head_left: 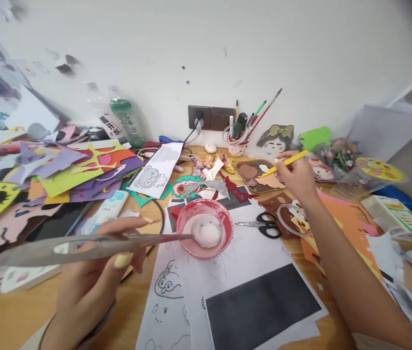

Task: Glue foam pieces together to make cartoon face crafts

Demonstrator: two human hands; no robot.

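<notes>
My left hand holds a long metal spoon whose tip rests in a small red bowl with pale paste inside. The bowl stands on white printed sheets in the middle of the wooden desk. My right hand reaches across to the back right and grips a thin yellow stick above a brown paper-cut face piece. Black-handled scissors lie just right of the bowl, below my right wrist.
Coloured paper scraps pile up on the left. A pen cup and a wall socket stand at the back, a green bottle left of them. A black sheet lies in front. Orange paper and packets crowd the right.
</notes>
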